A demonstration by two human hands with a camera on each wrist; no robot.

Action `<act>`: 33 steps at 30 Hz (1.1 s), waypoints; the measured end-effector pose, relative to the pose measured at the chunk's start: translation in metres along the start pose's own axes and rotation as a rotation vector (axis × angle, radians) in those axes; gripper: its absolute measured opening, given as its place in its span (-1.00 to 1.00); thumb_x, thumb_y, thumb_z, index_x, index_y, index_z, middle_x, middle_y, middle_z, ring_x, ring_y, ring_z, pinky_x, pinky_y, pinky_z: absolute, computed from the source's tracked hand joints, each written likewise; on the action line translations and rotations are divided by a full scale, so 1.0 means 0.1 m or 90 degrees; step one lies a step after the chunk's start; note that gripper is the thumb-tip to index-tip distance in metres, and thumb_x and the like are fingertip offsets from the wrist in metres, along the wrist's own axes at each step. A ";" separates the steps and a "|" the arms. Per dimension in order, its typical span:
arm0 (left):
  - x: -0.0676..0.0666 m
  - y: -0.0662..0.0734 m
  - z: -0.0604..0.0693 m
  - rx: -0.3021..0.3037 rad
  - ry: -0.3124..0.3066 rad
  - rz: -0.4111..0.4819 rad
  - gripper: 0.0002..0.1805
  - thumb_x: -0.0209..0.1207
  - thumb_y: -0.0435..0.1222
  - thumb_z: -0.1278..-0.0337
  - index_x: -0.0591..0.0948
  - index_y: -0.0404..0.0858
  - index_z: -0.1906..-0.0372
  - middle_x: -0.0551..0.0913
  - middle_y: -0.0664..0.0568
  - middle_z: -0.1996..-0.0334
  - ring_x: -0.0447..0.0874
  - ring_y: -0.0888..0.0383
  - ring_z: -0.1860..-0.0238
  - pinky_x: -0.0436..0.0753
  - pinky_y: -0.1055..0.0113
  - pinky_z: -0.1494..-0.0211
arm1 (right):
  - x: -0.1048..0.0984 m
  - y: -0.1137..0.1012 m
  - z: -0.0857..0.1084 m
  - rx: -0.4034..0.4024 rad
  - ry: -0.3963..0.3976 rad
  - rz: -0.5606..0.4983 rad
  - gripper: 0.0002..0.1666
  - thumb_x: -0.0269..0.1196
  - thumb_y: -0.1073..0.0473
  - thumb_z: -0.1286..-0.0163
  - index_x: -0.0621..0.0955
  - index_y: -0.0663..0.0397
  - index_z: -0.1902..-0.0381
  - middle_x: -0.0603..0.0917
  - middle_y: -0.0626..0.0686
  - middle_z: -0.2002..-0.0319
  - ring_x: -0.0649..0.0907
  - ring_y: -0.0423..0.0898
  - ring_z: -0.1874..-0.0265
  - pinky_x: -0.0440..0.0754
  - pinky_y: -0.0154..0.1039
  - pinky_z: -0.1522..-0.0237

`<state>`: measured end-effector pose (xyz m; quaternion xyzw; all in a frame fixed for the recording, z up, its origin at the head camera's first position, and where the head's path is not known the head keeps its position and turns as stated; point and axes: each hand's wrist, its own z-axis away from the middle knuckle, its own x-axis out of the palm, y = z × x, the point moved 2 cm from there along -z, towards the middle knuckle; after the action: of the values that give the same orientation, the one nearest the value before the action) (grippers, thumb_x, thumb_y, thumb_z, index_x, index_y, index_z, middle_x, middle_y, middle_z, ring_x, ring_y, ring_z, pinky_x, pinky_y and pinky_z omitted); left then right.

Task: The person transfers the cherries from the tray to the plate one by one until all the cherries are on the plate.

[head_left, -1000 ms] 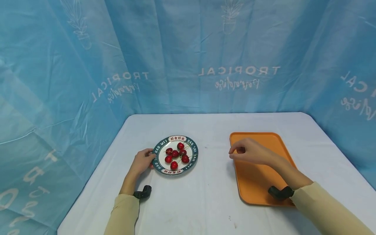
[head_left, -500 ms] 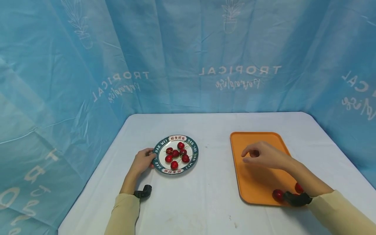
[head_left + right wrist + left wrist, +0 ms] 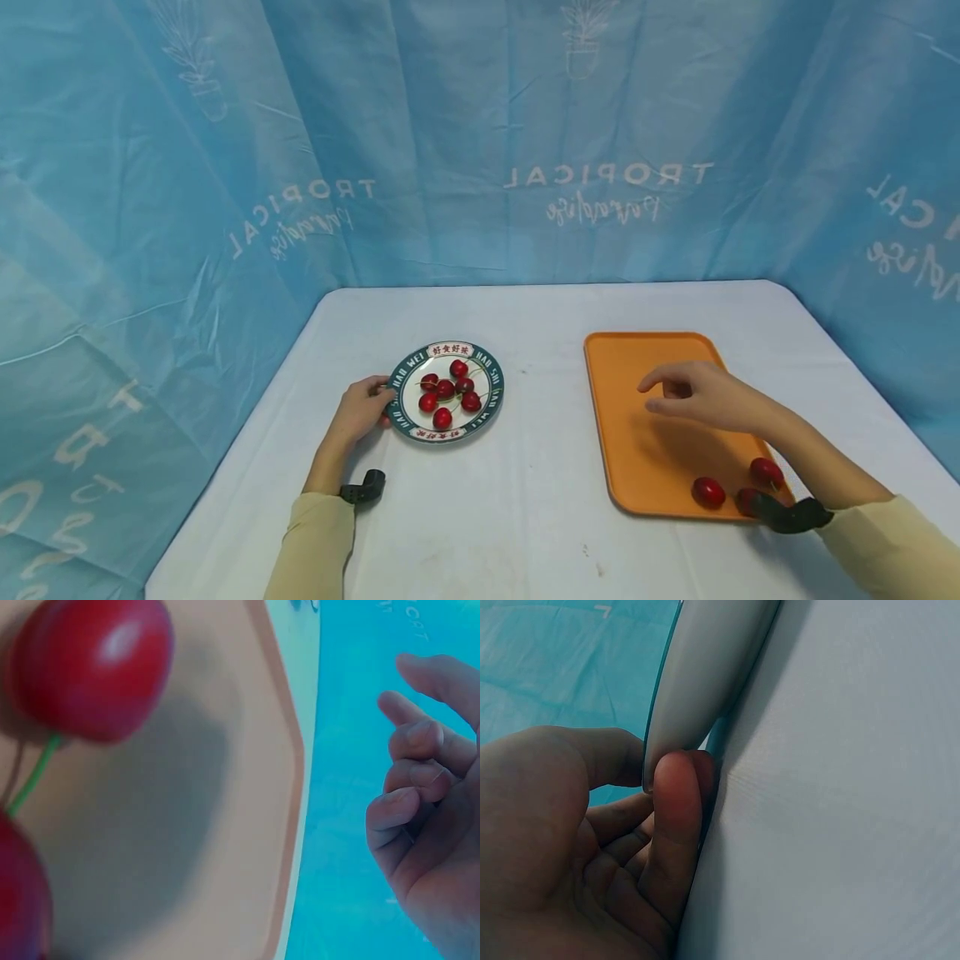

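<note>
Blue curtain (image 3: 435, 125), its lettering reversed, backs and flanks a white-covered table (image 3: 525, 500) whose near edge runs out of the head view. On the table's right lies an orange tray (image 3: 637, 467), its right side partly covered by the right forearm. Pale sleeves (image 3: 318, 533) are cut off at the bottom. Left of centre is a green-rimmed plate (image 3: 491, 375); the left wrist view catches only its pale underside, cropped at the top. The left hand (image 3: 363, 408) pinches its rim, thumb above, fingers mostly hidden beneath. Over the tray hangs the right hand (image 3: 701, 398), fingers loosely bent, thumb and index apart with nothing between. A black wrist camera (image 3: 787, 514) blocks part of one cherry (image 3: 746, 501); two more cherries (image 3: 708, 492) show near it on the tray. Seven red ones show on the plate. The right wrist view crops two at its left side.
</note>
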<state>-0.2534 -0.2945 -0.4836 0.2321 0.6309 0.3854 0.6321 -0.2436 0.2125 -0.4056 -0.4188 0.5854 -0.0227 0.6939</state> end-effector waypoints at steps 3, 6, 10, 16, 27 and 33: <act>-0.01 0.00 0.00 0.002 0.003 -0.003 -0.49 0.07 -0.19 -0.28 0.45 -0.33 -0.27 0.58 -0.16 0.03 0.55 0.03 0.18 0.48 0.21 0.09 | -0.06 0.02 0.07 0.019 0.004 0.012 -0.63 0.34 -0.06 -0.25 0.65 -0.02 0.06 0.48 -0.07 0.53 0.48 -0.12 0.53 0.43 -0.30 0.48; -0.01 0.00 0.00 0.002 0.004 -0.003 -0.49 0.07 -0.18 -0.28 0.45 -0.33 -0.27 0.57 -0.16 0.05 0.54 0.03 0.16 0.47 0.22 0.10 | -0.12 0.06 0.14 0.034 0.009 0.018 -0.65 0.35 -0.02 -0.25 0.66 -0.02 0.06 0.49 -0.07 0.52 0.49 -0.11 0.50 0.44 -0.30 0.47; -0.01 0.00 -0.01 0.005 0.005 -0.002 -0.49 0.06 -0.18 -0.28 0.45 -0.34 -0.27 0.57 -0.17 0.04 0.51 0.01 0.12 0.46 0.20 0.06 | -0.17 0.12 0.21 0.042 0.011 0.015 -0.66 0.35 0.00 -0.25 0.66 0.00 0.07 0.49 -0.07 0.51 0.49 -0.12 0.49 0.45 -0.30 0.46; -0.01 0.01 -0.01 0.001 0.008 0.000 -0.49 0.07 -0.19 -0.28 0.45 -0.34 -0.26 0.56 -0.18 0.02 0.50 -0.02 0.10 0.45 0.17 0.03 | -0.20 0.19 0.33 0.058 0.006 0.005 -0.70 0.37 0.00 -0.22 0.65 0.03 0.17 0.46 -0.06 0.57 0.47 -0.13 0.54 0.41 -0.30 0.49; 0.00 0.01 0.00 0.003 0.005 -0.006 -0.50 0.07 -0.20 -0.27 0.46 -0.35 -0.24 0.57 -0.18 0.04 0.50 -0.02 0.11 0.46 0.16 0.02 | -0.16 0.28 0.53 0.116 -0.019 -0.015 -0.74 0.35 -0.02 -0.23 0.63 0.00 0.23 0.46 -0.03 0.57 0.48 -0.12 0.53 0.43 -0.31 0.52; -0.01 0.01 0.00 0.007 0.004 -0.003 -0.52 0.07 -0.23 -0.28 0.47 -0.35 -0.24 0.58 -0.17 0.06 0.51 0.00 0.13 0.46 0.14 0.01 | -0.16 0.32 0.65 0.121 -0.034 -0.028 -0.74 0.33 0.01 -0.25 0.62 0.05 0.22 0.46 -0.01 0.56 0.49 -0.12 0.54 0.47 -0.31 0.54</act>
<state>-0.2532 -0.2942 -0.4823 0.2329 0.6359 0.3809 0.6295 -0.2095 0.2772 -0.4149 -0.3643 0.5525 -0.0820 0.7452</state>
